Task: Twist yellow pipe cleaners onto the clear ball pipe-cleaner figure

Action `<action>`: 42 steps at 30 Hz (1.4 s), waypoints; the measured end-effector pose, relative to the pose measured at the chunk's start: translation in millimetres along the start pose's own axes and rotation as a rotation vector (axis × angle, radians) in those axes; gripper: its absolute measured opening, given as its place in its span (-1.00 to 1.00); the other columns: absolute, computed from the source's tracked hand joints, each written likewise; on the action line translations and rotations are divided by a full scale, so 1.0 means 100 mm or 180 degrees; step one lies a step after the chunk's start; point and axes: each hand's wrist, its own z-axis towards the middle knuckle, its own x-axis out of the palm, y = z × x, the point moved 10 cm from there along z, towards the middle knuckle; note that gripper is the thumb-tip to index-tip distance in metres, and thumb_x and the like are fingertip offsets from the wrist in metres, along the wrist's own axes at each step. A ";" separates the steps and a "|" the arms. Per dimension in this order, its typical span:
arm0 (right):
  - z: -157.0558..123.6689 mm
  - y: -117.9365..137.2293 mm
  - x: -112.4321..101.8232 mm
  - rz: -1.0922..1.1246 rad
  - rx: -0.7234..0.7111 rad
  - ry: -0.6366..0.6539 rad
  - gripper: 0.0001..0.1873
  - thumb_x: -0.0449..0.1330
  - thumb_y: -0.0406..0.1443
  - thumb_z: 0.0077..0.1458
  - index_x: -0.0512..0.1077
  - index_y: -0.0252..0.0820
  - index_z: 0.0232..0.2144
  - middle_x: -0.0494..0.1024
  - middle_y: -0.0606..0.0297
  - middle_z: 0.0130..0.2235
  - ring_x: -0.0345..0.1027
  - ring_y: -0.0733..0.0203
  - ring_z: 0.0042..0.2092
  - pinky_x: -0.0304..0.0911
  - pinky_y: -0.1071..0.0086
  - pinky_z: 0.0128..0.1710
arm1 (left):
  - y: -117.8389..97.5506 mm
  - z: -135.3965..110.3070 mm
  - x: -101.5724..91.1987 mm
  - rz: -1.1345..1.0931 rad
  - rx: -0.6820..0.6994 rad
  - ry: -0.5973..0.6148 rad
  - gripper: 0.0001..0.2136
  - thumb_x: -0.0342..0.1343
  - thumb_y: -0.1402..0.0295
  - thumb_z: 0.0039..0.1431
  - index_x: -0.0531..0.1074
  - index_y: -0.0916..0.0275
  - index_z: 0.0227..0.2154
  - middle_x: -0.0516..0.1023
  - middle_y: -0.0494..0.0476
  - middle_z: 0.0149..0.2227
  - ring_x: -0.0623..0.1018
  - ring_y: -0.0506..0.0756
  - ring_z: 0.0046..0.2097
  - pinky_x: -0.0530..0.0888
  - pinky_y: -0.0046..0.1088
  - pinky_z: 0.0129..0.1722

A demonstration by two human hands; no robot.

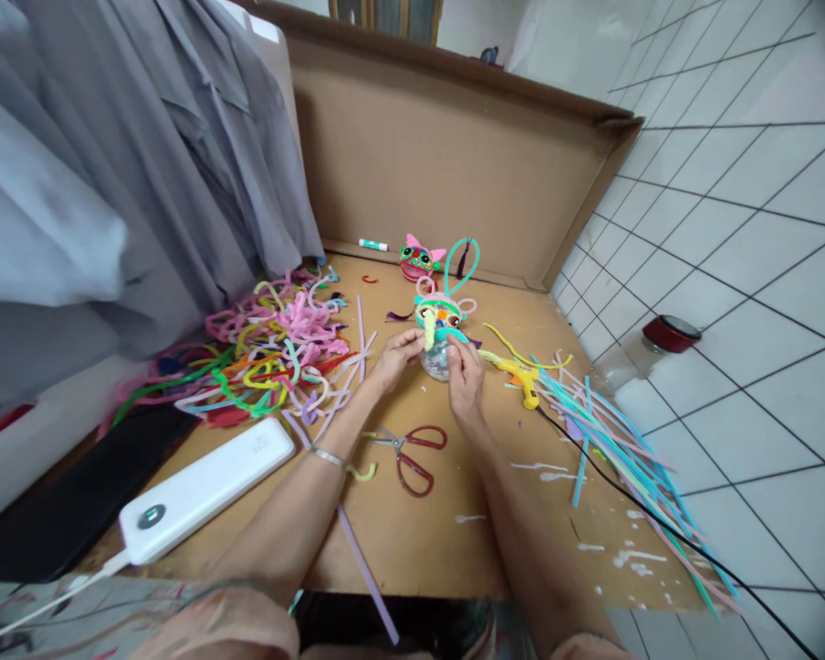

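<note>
My left hand (397, 356) pinches a short yellow pipe cleaner piece (429, 332) against a colourful pipe-cleaner figure (440, 313) that sits on a clear round base (437, 364). My right hand (465, 374) is closed on the figure's lower right side, fingers round a teal strand. The figure has pink loops and a tall teal loop (462, 261) rising behind it. Both hands meet over the middle of a cardboard work surface (419, 541).
Red-handled scissors (412, 449) lie just below my hands. A yellow glue gun (519, 376) with a black cord is to the right, beside a fan of pastel pipe cleaners (611, 440). A tangled pile (275, 353) lies left. A white power bank (206, 490), a second small figure (418, 259), a jar (650, 348).
</note>
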 end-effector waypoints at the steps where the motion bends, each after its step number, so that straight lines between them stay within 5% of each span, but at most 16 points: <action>1: 0.01 0.04 0.04 0.0091 -0.0025 0.0101 -0.61 -0.02 -0.15 0.23 0.51 -0.20 -0.12 0.52 0.11 -0.15 0.38 0.13 -0.07 0.28 0.21 -0.01 | 0.00 -0.03 0.05 0.0001 -0.0041 0.0118 -0.73 0.34 0.21 -0.20 0.46 0.30 -0.52 0.36 -0.03 -0.57 0.27 -0.08 -0.52 0.20 -0.57 -0.50; 5: 0.01 0.06 0.13 0.0366 0.0092 0.0223 -0.67 0.09 -0.14 0.14 0.54 -0.20 -0.21 0.52 0.15 -0.23 0.37 0.15 -0.19 0.31 0.24 -0.12 | 0.02 -0.09 0.18 0.0075 -0.0143 0.0387 -0.72 0.37 0.26 -0.32 0.49 0.31 -0.52 0.45 -0.02 -0.54 0.35 -0.05 -0.48 0.27 -0.55 -0.45; 14: 0.01 -0.15 -0.01 0.0627 0.0579 -0.0259 -0.80 0.18 -0.18 0.04 0.47 -0.21 -0.45 0.43 0.27 -0.35 0.30 0.27 -0.34 0.29 0.37 -0.31 | 0.03 -0.06 0.14 -0.0120 -0.0077 0.0211 -0.57 0.35 0.04 -0.22 0.48 0.32 -0.43 0.46 0.02 -0.61 0.40 -0.06 -0.55 0.28 -0.57 -0.56; 19: 0.02 -0.05 -0.04 0.0181 0.0326 -0.0184 -0.76 0.09 -0.18 0.12 0.47 -0.19 -0.43 0.46 0.24 -0.35 0.33 0.22 -0.30 0.30 0.32 -0.23 | 0.00 -0.04 0.09 0.0247 0.0118 -0.0016 -0.62 0.41 0.15 -0.29 0.50 0.34 -0.48 0.49 0.04 -0.58 0.41 -0.05 -0.54 0.35 -0.52 -0.49; 25: -0.11 -0.07 -0.21 -0.0624 0.0302 -0.0787 -0.72 -0.02 -0.27 0.17 0.45 -0.19 -0.18 0.43 0.12 -0.19 0.32 0.10 -0.12 0.26 0.20 -0.05 | -0.05 -0.04 -0.11 0.0224 0.0447 -0.0648 -0.68 0.38 0.16 -0.24 0.49 0.31 -0.53 0.43 -0.01 -0.60 0.33 -0.07 -0.54 0.29 -0.53 -0.49; 35: -0.18 -0.06 0.14 -0.1035 -0.0072 -0.0099 -0.61 -0.03 -0.41 0.11 0.48 -0.20 -0.08 0.24 0.17 -0.25 0.23 0.14 -0.20 0.26 0.24 -0.10 | -0.06 -0.03 -0.40 0.0316 0.0733 -0.1120 -0.73 0.32 0.19 -0.17 0.52 0.27 -0.44 0.46 -0.01 -0.52 0.35 -0.05 -0.46 0.32 -0.53 -0.39; 42: -0.20 -0.01 0.22 -0.0907 -0.0322 0.0111 -0.61 -0.01 -0.41 0.09 0.48 -0.16 -0.09 0.23 0.19 -0.25 0.22 0.15 -0.19 0.26 0.23 -0.11 | 0.07 0.00 -0.37 0.0045 0.0686 -0.1038 -0.69 0.36 0.19 -0.22 0.53 0.27 -0.41 0.56 0.05 -0.39 0.47 -0.01 -0.35 0.41 -0.48 -0.23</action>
